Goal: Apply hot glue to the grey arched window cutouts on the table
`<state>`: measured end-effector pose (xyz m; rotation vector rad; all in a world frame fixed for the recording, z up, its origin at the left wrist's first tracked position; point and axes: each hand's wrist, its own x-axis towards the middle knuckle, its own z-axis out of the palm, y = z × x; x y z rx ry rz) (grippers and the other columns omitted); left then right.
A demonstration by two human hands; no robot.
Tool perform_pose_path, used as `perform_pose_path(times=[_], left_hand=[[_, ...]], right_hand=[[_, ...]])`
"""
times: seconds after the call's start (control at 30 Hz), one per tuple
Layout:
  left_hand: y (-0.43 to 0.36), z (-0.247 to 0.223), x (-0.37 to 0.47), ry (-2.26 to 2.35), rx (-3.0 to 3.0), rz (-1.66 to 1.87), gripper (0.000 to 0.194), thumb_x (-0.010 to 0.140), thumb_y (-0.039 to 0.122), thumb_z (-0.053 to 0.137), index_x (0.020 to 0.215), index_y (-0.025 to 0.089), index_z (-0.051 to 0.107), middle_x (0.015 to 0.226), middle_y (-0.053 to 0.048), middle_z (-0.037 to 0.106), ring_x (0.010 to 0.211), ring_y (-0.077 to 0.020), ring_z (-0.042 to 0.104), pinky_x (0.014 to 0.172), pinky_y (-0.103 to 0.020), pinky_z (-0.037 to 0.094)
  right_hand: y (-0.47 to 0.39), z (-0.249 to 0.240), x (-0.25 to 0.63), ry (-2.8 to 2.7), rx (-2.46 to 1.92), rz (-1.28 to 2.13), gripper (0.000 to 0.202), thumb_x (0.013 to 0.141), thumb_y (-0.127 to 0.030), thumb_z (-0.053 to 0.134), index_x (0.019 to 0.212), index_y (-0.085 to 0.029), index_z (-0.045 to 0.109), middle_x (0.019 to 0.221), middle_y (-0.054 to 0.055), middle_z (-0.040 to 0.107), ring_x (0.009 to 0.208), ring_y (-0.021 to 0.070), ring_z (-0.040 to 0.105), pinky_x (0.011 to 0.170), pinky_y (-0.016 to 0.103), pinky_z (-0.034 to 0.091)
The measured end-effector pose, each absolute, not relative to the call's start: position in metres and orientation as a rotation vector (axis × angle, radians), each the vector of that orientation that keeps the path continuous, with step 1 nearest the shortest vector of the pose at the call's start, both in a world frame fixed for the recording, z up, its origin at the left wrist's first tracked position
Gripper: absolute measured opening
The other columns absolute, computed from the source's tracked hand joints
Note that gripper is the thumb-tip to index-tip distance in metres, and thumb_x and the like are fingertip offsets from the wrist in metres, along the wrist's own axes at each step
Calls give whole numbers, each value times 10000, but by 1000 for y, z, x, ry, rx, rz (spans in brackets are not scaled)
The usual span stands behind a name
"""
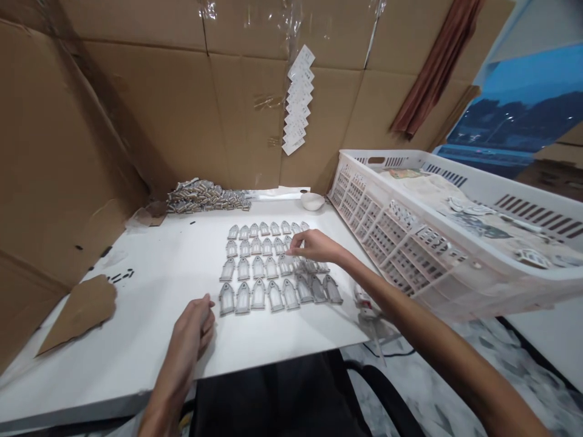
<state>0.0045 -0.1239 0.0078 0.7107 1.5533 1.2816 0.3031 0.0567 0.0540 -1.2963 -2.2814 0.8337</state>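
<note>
Rows of small grey arched, window-shaped pieces [258, 294] lie on the white table [150, 291], each with a pale middle. Over the second and third rows, toward their right end, hovers my right hand [314, 246], thumb and fingertips pinched together. Whatever those fingertips hold, if anything, is too small to name. Some pieces are partly hidden beneath this hand. My left hand [195, 321] rests at the left of the nearest row, its fingers curled in; their inside is hidden from view.
Several small metallic cylinders [204, 195] are heaped at the back left, and a white bowl [312, 201] stands at the back. At right is a white plastic crate [392, 237]. A glue-like bottle [364, 300] lies by the right edge; torn cardboard [82, 309] lies left.
</note>
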Motion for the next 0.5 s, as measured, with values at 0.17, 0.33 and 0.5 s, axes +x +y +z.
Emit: perform_pose_path(times=[0.17,0.33,0.5], left_hand=[[-127,7,-8,1484,656,1258,331,861,514,671,873,206,548,605,99,408,436,-39,231,429,-162,203],[-133,-5,-5,1505,704,1322,405,843,565,738,930,204,577,606,101,411,458,-43,282,434,-139,196],[-137,-20,-11,1527,780,1362,490,839,638,769,1033,208,634,606,85,462,472,-59,304,413,-141,205]], right_hand=[[82,26,304,-2301,-1236,1013,297,789,-477,823,815,-181,839,865,48,813,809,203,680,732,278,441],[88,18,301,-2283,-1238,1173,373,726,-527,831,804,-162,842,763,33,773,634,154,595,657,278,432],[86,19,297,-2277,-1279,1168,340,710,-503,850,773,-169,841,676,15,732,627,151,567,622,273,403]])
